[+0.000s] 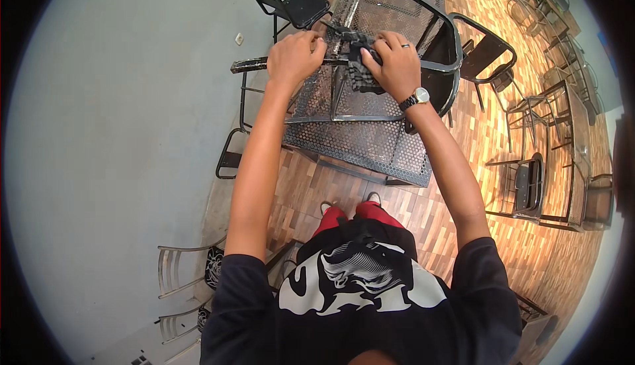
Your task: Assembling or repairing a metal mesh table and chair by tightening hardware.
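Note:
A black metal chair (248, 66) with worn, pale-scuffed paint lies tipped over on a perforated metal table (370, 145). My left hand (291, 57) is closed around one of its legs, close to the leg's left end. Bunched under my right hand (395, 64) is a dark grey, patterned cloth (364, 77), draped over the same leg. The right fingers are curled on the cloth, with the thumb pointing toward the left hand. The cloth hides the part of the leg beneath it. The chair's curved frame (455, 41) extends to the right, past my right hand.
A pale wall (126, 113) runs along the left. Black chairs stand beyond the table (307, 9) and to its right (486, 54). More chairs (529, 183) and a long table (575, 146) line the right side. Metal-backed chairs (182, 269) are at the lower left.

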Available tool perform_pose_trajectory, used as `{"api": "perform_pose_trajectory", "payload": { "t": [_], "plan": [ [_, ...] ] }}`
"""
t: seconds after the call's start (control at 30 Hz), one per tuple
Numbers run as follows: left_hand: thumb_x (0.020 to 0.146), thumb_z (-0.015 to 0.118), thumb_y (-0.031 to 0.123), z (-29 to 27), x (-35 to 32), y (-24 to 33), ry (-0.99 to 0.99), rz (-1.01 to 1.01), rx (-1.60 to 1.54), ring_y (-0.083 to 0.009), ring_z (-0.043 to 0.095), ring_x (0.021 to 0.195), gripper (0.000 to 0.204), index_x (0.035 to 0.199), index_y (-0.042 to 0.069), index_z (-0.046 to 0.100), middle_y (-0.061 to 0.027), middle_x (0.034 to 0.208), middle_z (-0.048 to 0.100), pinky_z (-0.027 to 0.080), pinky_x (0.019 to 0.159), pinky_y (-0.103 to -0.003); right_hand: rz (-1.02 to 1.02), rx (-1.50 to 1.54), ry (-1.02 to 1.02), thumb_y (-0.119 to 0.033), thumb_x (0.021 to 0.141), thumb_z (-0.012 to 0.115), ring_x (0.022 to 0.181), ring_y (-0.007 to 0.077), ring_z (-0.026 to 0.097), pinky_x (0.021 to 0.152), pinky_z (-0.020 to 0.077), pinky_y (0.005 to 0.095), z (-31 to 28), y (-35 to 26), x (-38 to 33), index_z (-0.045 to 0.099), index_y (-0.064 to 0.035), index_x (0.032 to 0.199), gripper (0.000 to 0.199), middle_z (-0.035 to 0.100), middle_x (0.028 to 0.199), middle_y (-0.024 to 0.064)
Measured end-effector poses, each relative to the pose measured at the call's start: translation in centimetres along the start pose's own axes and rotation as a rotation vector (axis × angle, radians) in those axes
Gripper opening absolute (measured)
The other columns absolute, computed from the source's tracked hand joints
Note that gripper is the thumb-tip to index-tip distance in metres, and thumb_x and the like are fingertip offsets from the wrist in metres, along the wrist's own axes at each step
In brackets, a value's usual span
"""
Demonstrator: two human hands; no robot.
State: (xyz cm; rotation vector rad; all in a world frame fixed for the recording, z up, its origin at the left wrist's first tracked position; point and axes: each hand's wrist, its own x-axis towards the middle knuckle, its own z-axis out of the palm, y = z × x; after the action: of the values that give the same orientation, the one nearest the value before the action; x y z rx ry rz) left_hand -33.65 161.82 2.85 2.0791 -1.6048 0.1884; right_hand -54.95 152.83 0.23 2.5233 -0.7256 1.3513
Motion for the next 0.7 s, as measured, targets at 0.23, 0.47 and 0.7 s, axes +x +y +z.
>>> {"api": "perform_pose_trajectory", "payload": {
  "t": [0.23, 0.47, 0.7],
  "plan": [
    [0.089, 0.053, 0.033, 0.1, 0.2, 1.0, 0.017, -0.045, -0.004, -0.0346, 0.072, 0.087, 0.033, 0.101, 0.015, 0.078, -0.0118, 0.096, 0.075, 0.057, 0.077, -0.047, -0.072, 0.143, -0.317, -0.045, 0.091, 0.067, 0.095, 0.032, 0.064, 0.081, 0.0515, 0.0423, -1.2, 0.2, 0.8, 0.069, -0.0093, 0.122, 0.047, 0.067, 0.105, 0.0106],
    [0.088, 0.053, 0.037, 0.4, 0.6, 1.1, -0.083, -0.144, 0.11, -0.0347, 0.071, 0.087, 0.034, 0.105, 0.021, 0.079, -0.0093, 0.093, 0.076, 0.056, 0.079, -0.045, -0.193, 0.133, -0.348, -0.04, 0.086, 0.074, 0.093, 0.0289, 0.063, 0.08, 0.0524, 0.041, 1.3, -0.6, 1.6, 0.07, -0.0074, 0.105, 0.038, 0.064, 0.097, 0.0079],
    [0.088, 0.052, 0.039, -0.2, 0.4, 2.0, -0.101, -0.23, 0.145, -0.0359, 0.071, 0.086, 0.037, 0.105, 0.022, 0.079, -0.0117, 0.09, 0.075, 0.055, 0.077, -0.046, -0.208, 0.309, -0.435, -0.027, 0.088, 0.074, 0.099, 0.0344, 0.065, 0.085, 0.0549, 0.0431, -1.6, 2.5, 0.9, 0.063, -0.0083, 0.125, 0.043, 0.063, 0.112, 0.0127]
  ]
}}
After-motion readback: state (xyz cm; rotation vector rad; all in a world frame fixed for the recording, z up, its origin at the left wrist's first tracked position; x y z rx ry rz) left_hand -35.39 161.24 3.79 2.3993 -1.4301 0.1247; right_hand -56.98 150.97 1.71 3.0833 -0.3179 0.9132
